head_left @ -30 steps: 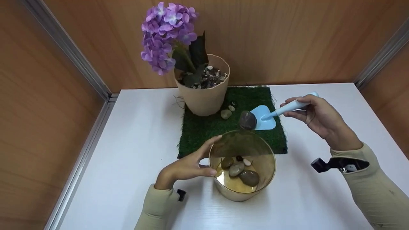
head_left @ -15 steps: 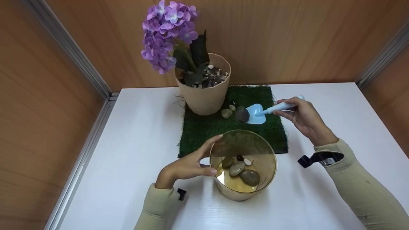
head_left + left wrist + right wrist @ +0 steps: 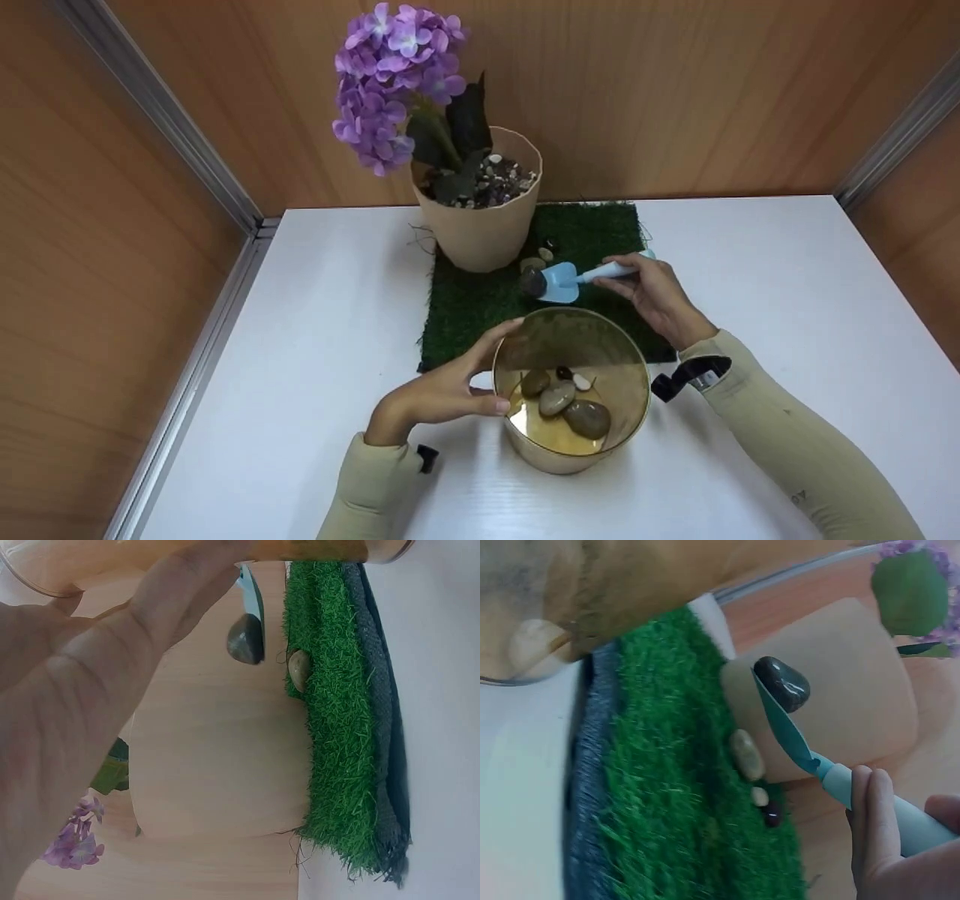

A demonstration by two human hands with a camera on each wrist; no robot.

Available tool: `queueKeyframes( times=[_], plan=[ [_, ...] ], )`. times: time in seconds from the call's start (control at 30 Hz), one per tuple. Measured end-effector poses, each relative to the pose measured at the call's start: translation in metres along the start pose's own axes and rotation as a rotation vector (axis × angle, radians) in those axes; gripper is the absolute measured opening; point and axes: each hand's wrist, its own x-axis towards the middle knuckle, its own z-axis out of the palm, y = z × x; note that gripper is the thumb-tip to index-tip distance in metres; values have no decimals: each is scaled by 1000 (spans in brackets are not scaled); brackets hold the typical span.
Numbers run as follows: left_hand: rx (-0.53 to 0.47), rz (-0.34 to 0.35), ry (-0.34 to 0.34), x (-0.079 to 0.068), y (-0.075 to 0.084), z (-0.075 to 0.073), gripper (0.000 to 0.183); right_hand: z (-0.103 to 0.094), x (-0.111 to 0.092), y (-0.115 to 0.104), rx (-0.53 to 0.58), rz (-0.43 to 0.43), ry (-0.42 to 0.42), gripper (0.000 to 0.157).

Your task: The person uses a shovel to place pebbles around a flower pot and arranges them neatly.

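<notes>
My right hand (image 3: 658,296) pinches the handle of a small light-blue toy shovel (image 3: 561,283). A smooth dark grey stone (image 3: 533,284) rides at the front of the blade. The right wrist view shows that stone (image 3: 782,684) up above the grass mat, in front of the flower pot. At the near side, my left hand (image 3: 442,391) grips the left side of an amber clear bowl (image 3: 551,459), thumb and fingers spread at its rim. Several stones lie inside the bowl, among them a brown one (image 3: 586,419) and a small white one (image 3: 581,382).
A green artificial grass mat (image 3: 472,322) lies on the white table (image 3: 322,322). Toward its back stands a beige pot (image 3: 480,236) with a purple hydrangea (image 3: 397,82). Beside the pot are a pale stone (image 3: 747,754) and smaller pebbles (image 3: 771,814). A wooden panel (image 3: 675,97) rises behind.
My right hand has carried the shovel and dark stone leftward across the mat, bringing them above its middle and close behind the bowl. My left hand and the bowl have stayed in place.
</notes>
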Motion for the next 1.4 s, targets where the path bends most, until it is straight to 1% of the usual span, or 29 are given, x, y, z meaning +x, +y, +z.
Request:
queueKeyframes(
  times=[0.13, 0.27, 0.33, 0.5, 0.63, 0.8, 0.93, 1.0, 1.2, 1.4],
  plan=[
    [-20, -15, -2, 0, 0, 0, 92, 4, 8, 10, 47, 44, 19, 43],
    [-22, -12, -5, 0, 0, 0, 91, 7, 13, 18, 122, 90, 44, 44],
    [-21, -12, -5, 0, 0, 0, 91, 9, 15, 20, 140, 105, 51, 45],
    [-31, -17, -7, -1, 0, 0, 92, 14, 16, 24, 122, 136, 66, 46],
    [-36, -7, -12, -1, -1, 0, 91, 17, 17, 26, 115, 155, 80, 47],
    [-35, -7, -13, -1, -1, 0, 91, 19, 19, 26, 153, 178, 87, 47],
    [-38, -6, -14, -1, -2, 0, 93, 20, 20, 26, 184, 190, 92, 40],
    [-44, 3, -16, 0, -2, 0, 94, 20, 20, 27, 201, 197, 100, 40],
    [-69, 8, -22, 0, -2, 0, 92, 21, 19, 27, 251, 229, 118, 53],
    [-51, 1, -17, -1, 0, 0, 91, 19, 17, 29, 220, 228, 109, 53]
  ],
)
